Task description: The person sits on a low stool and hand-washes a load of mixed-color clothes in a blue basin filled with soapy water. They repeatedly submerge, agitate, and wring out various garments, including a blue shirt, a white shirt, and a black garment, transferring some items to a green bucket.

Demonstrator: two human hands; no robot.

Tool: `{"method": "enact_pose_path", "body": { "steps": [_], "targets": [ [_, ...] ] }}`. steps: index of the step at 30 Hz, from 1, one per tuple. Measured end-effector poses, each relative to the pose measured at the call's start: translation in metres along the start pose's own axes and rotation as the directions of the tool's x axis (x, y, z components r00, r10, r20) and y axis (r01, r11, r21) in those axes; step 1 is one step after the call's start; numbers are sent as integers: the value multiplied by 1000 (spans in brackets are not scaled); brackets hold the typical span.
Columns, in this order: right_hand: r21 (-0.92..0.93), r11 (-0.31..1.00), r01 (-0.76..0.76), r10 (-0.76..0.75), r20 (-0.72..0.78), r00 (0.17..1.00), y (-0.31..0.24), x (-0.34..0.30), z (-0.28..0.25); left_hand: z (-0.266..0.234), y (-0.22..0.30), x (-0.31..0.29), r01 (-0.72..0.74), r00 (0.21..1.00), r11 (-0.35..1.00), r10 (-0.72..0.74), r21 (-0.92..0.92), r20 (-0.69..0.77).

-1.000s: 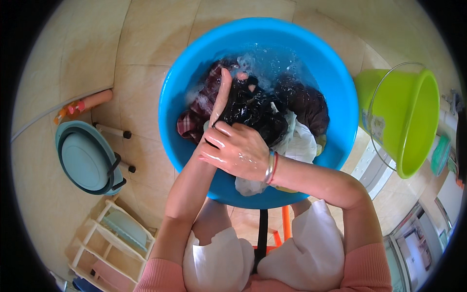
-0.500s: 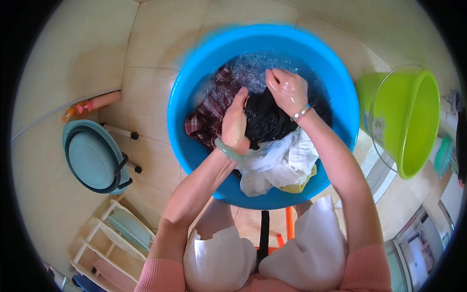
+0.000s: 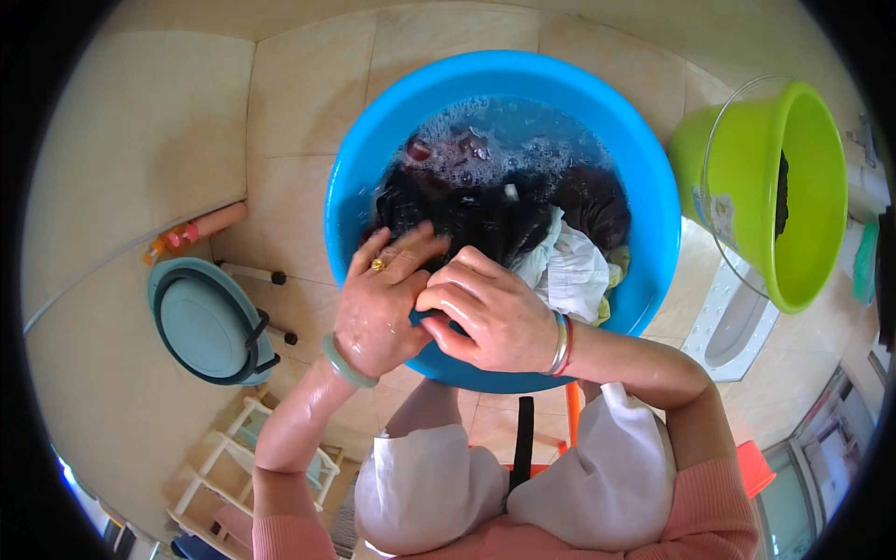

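A large round blue basin [image 3: 659, 177] holds sudsy water and heaped wet laundry. My left hand [image 3: 381, 303], with a ring and a pale green bangle, rests over black cloth [image 3: 467, 219] at the basin's near left. Its fingers are spread and a little blurred. Right beside it is my right hand [image 3: 495, 313], its fingers curled shut above the near side of the basin; what they grip is hidden. A dark blue patch shows between the hands, too small to identify. White cloth [image 3: 571, 271] lies right of the right hand, and dark brown cloth [image 3: 593, 201] beyond it.
A lime green bucket [image 3: 719, 154] with a wire handle stands at right, a dark thing [image 3: 782, 191] inside. Below it is a white floor fixture [image 3: 733, 327]. Folded grey-blue basins [image 3: 201, 317] and a cream rack [image 3: 210, 481] are at left. My knees flank the basin's near side.
Both hands have moved toward me and left, close together at the basin's near side. The plaid cloth is mostly out of sight, black cloth is spread wider, and a dark thing shows in the bucket.
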State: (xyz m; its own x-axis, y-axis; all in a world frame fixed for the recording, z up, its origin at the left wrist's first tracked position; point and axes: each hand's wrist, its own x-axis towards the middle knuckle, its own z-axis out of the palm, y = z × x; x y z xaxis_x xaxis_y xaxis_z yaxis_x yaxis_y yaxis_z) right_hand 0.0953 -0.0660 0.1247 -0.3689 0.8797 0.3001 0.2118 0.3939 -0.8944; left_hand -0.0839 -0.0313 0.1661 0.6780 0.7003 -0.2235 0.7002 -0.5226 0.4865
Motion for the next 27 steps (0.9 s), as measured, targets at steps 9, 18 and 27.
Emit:
{"method": "enact_pose_path", "body": {
  "steps": [9,18,27],
  "targets": [
    [-75,995,-61,82,308,948,73,0,-43,-67,29,-25,-151,953,571,-133,-807,-272],
    [130,982,-139,134,47,990,17,21,-72,-84,17,-30,485,871,815,-484,-317,87],
    [408,899,-159,106,150,983,0,19,-41,-53,33,-15,151,987,903,-159,-402,12]
  ]
}}
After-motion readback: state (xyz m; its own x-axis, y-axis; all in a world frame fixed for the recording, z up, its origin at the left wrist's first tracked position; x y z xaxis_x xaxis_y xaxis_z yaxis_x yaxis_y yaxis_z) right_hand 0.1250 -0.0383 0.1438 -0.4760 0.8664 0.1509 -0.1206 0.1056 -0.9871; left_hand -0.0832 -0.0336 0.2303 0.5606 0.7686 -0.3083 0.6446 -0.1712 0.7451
